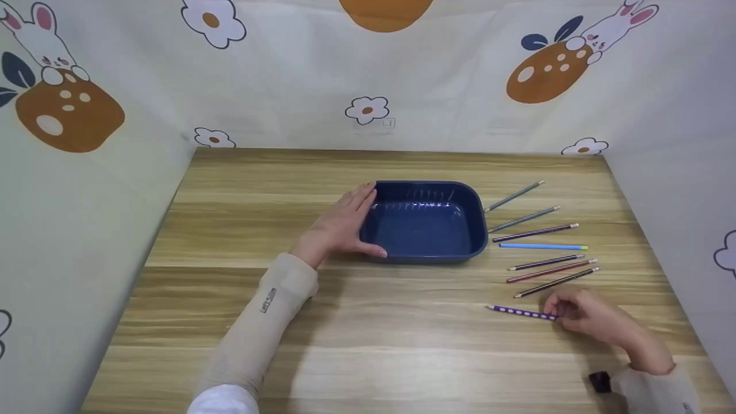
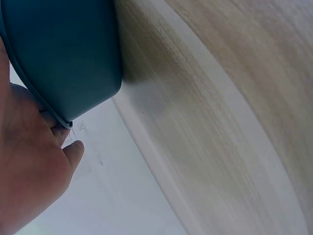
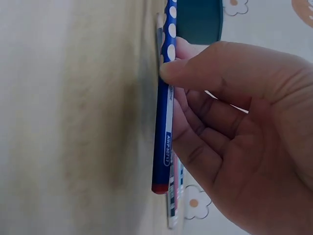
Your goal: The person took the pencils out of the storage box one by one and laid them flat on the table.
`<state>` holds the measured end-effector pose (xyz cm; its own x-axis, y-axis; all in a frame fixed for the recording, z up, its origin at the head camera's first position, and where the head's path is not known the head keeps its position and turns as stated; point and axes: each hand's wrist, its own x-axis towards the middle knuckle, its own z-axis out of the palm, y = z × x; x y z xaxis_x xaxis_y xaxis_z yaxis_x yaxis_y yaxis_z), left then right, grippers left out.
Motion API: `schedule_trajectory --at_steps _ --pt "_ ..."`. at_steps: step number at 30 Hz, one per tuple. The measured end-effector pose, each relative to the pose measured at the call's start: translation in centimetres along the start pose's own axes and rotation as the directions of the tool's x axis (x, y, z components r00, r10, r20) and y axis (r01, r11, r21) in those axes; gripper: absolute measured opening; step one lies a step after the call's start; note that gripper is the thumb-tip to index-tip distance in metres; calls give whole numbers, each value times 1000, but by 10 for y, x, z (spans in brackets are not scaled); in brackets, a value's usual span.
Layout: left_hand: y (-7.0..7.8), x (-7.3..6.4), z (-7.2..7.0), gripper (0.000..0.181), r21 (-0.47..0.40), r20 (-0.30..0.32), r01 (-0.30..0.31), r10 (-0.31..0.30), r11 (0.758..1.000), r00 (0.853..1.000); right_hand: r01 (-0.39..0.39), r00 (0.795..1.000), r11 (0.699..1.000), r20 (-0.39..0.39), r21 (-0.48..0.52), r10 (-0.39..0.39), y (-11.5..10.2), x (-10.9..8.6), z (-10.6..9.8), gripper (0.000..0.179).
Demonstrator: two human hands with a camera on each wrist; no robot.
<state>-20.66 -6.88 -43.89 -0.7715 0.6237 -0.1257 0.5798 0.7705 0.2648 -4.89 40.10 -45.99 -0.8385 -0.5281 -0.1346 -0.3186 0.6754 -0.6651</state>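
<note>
A dark blue rectangular plastic bin (image 1: 422, 257) stands on the wooden table. My left hand (image 1: 339, 224) rests along its left rim, fingers extended toward the back corner and thumb at the front corner. From the left wrist, this hand (image 2: 36, 161) shows against the bin's outer wall (image 2: 68, 58), some fingertips hidden behind the rim. At the right, my right hand (image 1: 592, 316) pinches a purple-blue pencil with white dots (image 1: 520, 312) near its rear end. The right wrist view shows the thumb pressed on this pencil (image 3: 165, 117) and its red end below.
Several pencils lie fanned out right of the bin, including a bright blue one (image 1: 540, 246), a reddish one (image 1: 549, 271) and a dark one (image 1: 555, 283). A wooden table (image 1: 402, 356) meets patterned cloth walls (image 1: 299, 75) at the back and both sides.
</note>
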Motion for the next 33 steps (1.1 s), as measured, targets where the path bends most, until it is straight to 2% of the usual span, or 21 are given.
schedule_trajectory --at_steps 4,9,17,19,24,33 --pt "-1 1 0 133 -7 -3 4 -4 1000 1000 -49 999 999 14 -17 50 4 -3 -1 29" --pt "-1 0 1 134 -1 -1 12 -12 1000 1000 -29 998 992 -63 -123 21 12 -6 -8 33" --pt "-1 1 1 134 9 -7 8 -8 1000 1000 -47 976 931 -217 -361 -35 29 -5 -23 42" --pt "-1 2 2 133 16 -7 4 -4 1000 1000 -59 971 915 -235 -399 -40 34 -4 -28 42" --pt "2 2 4 131 10 -12 -3 3 1000 1000 -93 970 894 -244 -439 -20 44 -2 -38 43" --pt "4 2 4 130 -7 -23 -3 3 1000 1000 -125 969 884 -245 -451 12 49 -2 -44 41"
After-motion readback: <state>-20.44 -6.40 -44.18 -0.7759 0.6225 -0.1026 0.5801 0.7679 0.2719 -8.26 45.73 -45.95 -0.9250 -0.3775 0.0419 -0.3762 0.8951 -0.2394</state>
